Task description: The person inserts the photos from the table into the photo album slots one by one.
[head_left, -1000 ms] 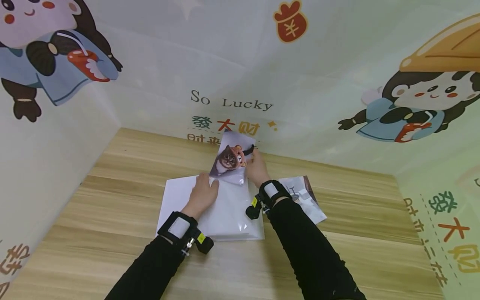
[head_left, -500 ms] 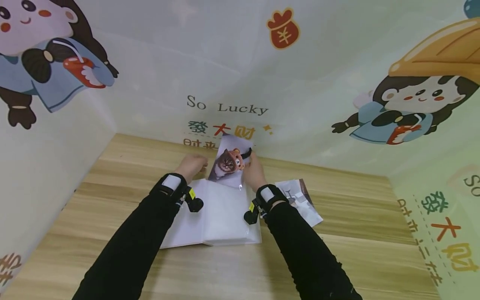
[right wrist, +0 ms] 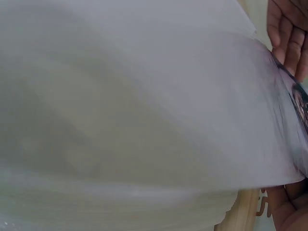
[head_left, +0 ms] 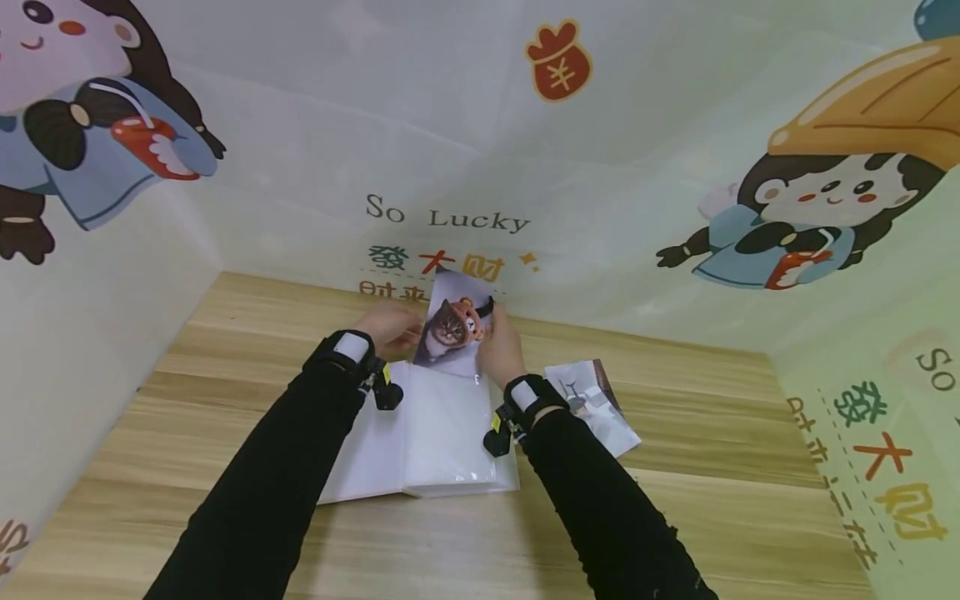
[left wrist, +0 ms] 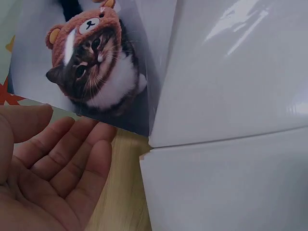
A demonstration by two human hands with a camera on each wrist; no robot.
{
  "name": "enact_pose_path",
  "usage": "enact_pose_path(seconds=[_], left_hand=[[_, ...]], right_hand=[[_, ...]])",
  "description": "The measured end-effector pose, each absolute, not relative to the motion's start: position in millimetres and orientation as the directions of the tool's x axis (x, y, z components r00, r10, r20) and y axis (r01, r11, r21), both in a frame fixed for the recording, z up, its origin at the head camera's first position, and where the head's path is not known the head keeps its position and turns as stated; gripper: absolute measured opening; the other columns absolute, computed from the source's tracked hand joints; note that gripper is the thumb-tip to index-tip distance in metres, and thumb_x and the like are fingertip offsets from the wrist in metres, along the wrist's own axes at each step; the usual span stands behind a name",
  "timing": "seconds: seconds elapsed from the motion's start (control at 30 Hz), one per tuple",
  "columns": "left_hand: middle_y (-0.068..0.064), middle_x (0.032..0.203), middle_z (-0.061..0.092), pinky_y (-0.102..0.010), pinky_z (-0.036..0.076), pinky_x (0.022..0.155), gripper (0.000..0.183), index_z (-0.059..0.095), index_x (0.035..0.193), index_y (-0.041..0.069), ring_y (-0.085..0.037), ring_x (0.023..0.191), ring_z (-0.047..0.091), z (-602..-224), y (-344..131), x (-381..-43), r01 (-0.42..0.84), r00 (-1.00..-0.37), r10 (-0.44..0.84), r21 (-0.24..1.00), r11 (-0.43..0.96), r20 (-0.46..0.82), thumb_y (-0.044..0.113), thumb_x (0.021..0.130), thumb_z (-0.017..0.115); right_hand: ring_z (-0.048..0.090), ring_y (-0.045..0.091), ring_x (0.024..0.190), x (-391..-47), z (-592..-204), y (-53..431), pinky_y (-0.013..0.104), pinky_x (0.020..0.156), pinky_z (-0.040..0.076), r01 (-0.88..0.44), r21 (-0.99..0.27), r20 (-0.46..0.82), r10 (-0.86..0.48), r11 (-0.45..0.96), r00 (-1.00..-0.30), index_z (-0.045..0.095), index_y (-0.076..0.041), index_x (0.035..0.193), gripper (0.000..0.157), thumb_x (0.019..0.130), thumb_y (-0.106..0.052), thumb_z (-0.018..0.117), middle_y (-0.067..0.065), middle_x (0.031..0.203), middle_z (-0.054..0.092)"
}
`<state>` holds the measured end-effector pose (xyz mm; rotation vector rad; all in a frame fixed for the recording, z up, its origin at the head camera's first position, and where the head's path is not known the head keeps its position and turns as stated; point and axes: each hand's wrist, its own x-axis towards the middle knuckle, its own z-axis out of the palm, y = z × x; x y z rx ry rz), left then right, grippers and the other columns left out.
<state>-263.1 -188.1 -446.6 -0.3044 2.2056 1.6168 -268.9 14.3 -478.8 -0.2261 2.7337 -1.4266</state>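
Observation:
A photo of a cat in a bear hat stands tilted up at the far edge of an open white photo album. Its lower end meets the top of a clear album pocket; how far it reaches inside is hard to see. My right hand pinches the photo's right edge. Beside the left edge is my left hand. In the left wrist view that hand has relaxed fingers and a raised thumb, with fingertips at the photo's edge. The right wrist view shows mostly the glossy page.
Another photo lies on the wooden table to the right of the album, partly behind the right wrist. A printed cloth backdrop rises close behind the table and along both sides.
My left hand has left the album page and moved up to the photo's left edge. The album's left cover now shows spread out. My right hand keeps holding the photo.

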Motion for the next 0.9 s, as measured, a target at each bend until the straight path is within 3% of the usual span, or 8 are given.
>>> enact_pose_path(seconds=[0.13, 0.23, 0.37, 0.5, 0.57, 0.63, 0.73, 0.9], left_hand=[[-0.012, 0.097, 0.067, -0.017, 0.053, 0.066, 0.037, 0.058, 0.133, -0.019, -0.008, 0.073, 0.061, -446, -186, -264, -0.369, -0.91, 0.053, 0.864, 0.343, -0.41, 0.006, 0.106, 0.051], [-0.011, 0.094, 0.066, -0.02, 0.055, 0.069, 0.034, 0.061, 0.13, -0.019, -0.011, 0.073, 0.061, -448, -184, -264, -0.346, -0.917, 0.061, 0.864, 0.366, -0.394, 0.004, 0.106, 0.053], [-0.015, 0.103, 0.065, -0.028, 0.058, 0.08, 0.032, 0.06, 0.128, -0.018, -0.016, 0.081, 0.063, -449, -184, -263, -0.34, -0.917, 0.068, 0.862, 0.377, -0.392, 0.004, 0.106, 0.054], [-0.013, 0.093, 0.059, -0.026, 0.054, 0.076, 0.019, 0.059, 0.102, -0.011, -0.017, 0.08, 0.058, -446, -185, -263, -0.308, -0.934, 0.039, 0.857, 0.413, -0.354, 0.006, 0.106, 0.053], [-0.017, 0.099, 0.063, -0.026, 0.054, 0.077, 0.021, 0.061, 0.108, -0.012, -0.021, 0.085, 0.061, -445, -186, -264, -0.284, -0.947, 0.019, 0.864, 0.416, -0.321, 0.006, 0.106, 0.052], [-0.027, 0.118, 0.065, -0.032, 0.056, 0.086, 0.033, 0.058, 0.129, -0.015, -0.03, 0.098, 0.066, -443, -185, -264, -0.282, -0.952, -0.009, 0.868, 0.41, -0.305, 0.008, 0.106, 0.052], [-0.036, 0.153, 0.047, -0.045, 0.05, 0.108, 0.064, 0.027, 0.161, -0.011, -0.042, 0.13, 0.059, -442, -185, -262, -0.247, -0.966, -0.032, 0.872, 0.422, -0.258, 0.007, 0.105, 0.051], [-0.035, 0.16, 0.038, -0.053, 0.042, 0.115, 0.064, 0.026, 0.163, -0.009, -0.049, 0.133, 0.051, -443, -181, -263, -0.055, -0.988, 0.075, 0.765, 0.642, -0.135, 0.0, 0.102, 0.045]], right_hand=[[0.049, 0.031, 0.077, -267, -477, 13, 0.048, 0.073, 0.046, -0.155, -0.779, 0.073, -0.158, 0.607, -0.985, 0.049, 0.005, 0.127, 0.03, 0.099, 0.013, 0.043, 0.006, 0.08, 0.041], [0.05, 0.034, 0.076, -266, -474, 13, 0.05, 0.071, 0.046, -0.195, -0.756, 0.104, -0.179, 0.624, -0.978, 0.049, 0.004, 0.119, 0.034, 0.089, 0.018, 0.044, 0.007, 0.079, 0.042], [0.06, 0.041, 0.098, -267, -474, 16, 0.055, 0.091, 0.052, -0.223, -0.776, 0.093, -0.242, 0.59, -0.966, 0.049, 0.007, 0.13, 0.032, 0.1, 0.012, 0.041, 0.025, 0.1, 0.061], [0.057, 0.039, 0.114, -268, -474, 19, 0.053, 0.104, 0.047, -0.228, -0.805, 0.047, -0.324, 0.548, -0.945, 0.048, 0.01, 0.135, 0.031, 0.106, 0.008, 0.038, 0.032, 0.124, 0.059], [0.055, 0.037, 0.123, -268, -474, 19, 0.051, 0.111, 0.044, -0.199, -0.819, -0.001, -0.349, 0.537, -0.937, 0.047, 0.008, 0.142, 0.036, 0.108, 0.007, 0.037, 0.03, 0.132, 0.057], [0.051, 0.037, 0.137, -271, -476, 19, 0.051, 0.118, 0.039, -0.175, -0.831, -0.039, -0.37, 0.528, -0.928, 0.044, 0.007, 0.15, 0.042, 0.109, 0.005, 0.037, 0.03, 0.146, 0.053], [0.049, 0.034, 0.141, -280, -488, 23, 0.046, 0.119, 0.04, -0.207, -0.798, -0.055, -0.411, 0.566, -0.91, 0.045, 0.003, 0.151, 0.042, 0.11, -0.003, 0.039, 0.028, 0.152, 0.051], [0.052, 0.024, 0.133, -313, -542, 34, 0.035, 0.113, 0.042, -0.284, -0.791, -0.039, -0.508, 0.541, -0.86, 0.05, 0.003, 0.144, 0.038, 0.111, -0.014, 0.042, 0.021, 0.143, 0.057]])
